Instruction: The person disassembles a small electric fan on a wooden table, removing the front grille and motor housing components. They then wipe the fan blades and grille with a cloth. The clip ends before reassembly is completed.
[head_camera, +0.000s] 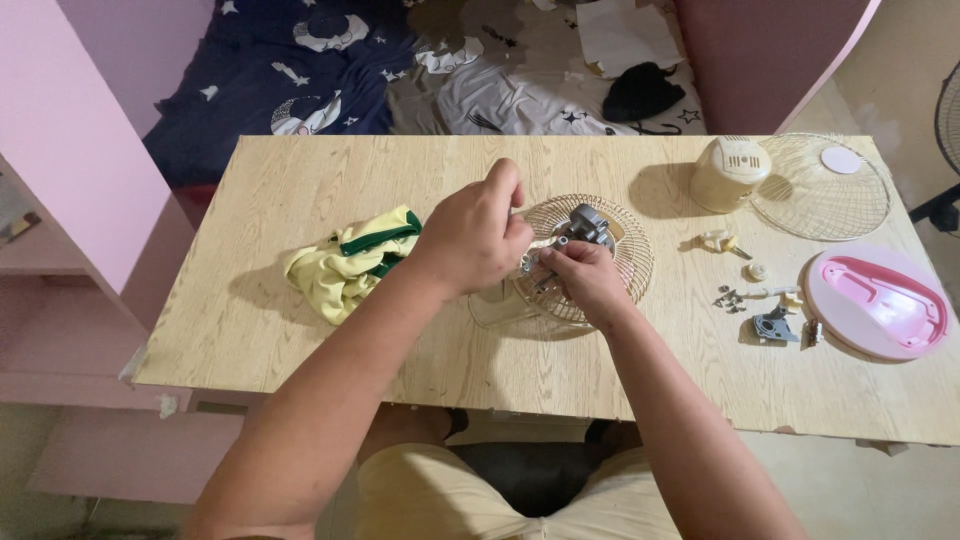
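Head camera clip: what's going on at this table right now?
A person is working on a dismantled small fan at a wooden table. Both hands meet over the grey fan motor, which sits on a wire fan guard: the right hand grips it and the left hand is closed beside it. A yellow-green cloth lies to the left; a cream motor cover, second guard, pink blade piece and small parts lie to the right.

Bare bench (300, 340) lies open near the front edge; yellow cloth (345, 265) left, small parts (765, 300) right block passage.
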